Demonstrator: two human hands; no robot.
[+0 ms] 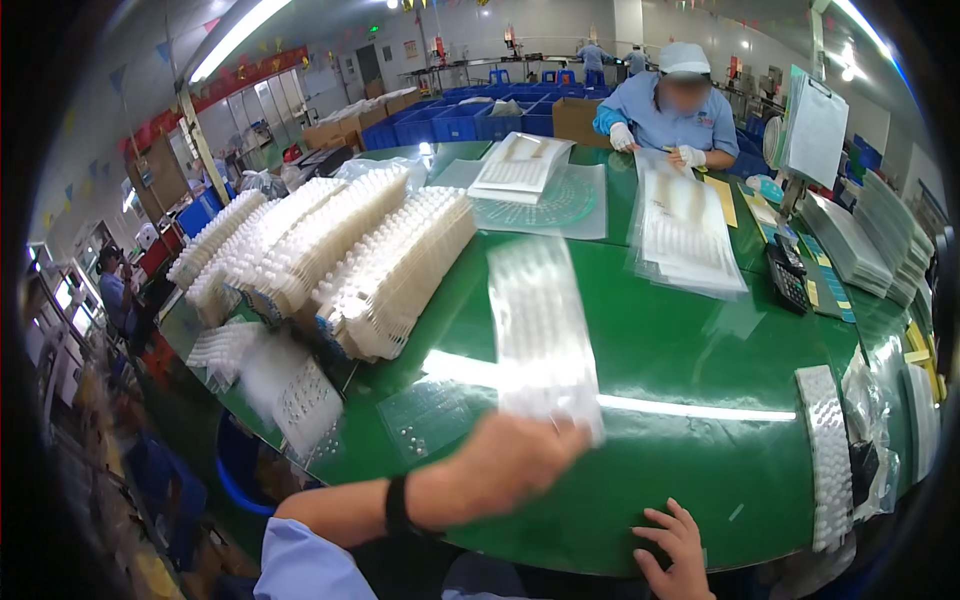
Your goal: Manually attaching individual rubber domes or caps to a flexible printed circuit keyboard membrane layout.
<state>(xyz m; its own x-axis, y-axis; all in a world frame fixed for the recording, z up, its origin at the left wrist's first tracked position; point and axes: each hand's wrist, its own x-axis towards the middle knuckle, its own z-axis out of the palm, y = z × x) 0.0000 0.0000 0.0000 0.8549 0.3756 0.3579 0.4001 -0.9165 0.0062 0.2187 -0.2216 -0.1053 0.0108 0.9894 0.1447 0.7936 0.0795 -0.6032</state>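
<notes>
My left hand point(510, 460), with a black band at the wrist, is closed on the near end of a long white translucent sheet point(540, 320) with rows of small bumps. Motion smears both the sheet and the fingers, and the sheet extends away from me over the green table point(450, 290). My right hand point(675, 550) rests at the table's near edge, fingers spread and holding nothing. Just beyond my left wrist lies a clear flat plate point(430, 410) with several small shiny pieces on it. Left of that, a whitish perforated sheet point(305, 405) overhangs the table edge, partly blurred.
Long stacks of white knobbed trays point(400, 270) fill the left side. One knobbed strip point(828, 450) lies at the right edge. Across the table, a person with white gloves point(688, 156) handles bagged sheets point(690, 220). A calculator point(788, 275) lies near a clipboard point(812, 130). Below left is a blue bin point(235, 470).
</notes>
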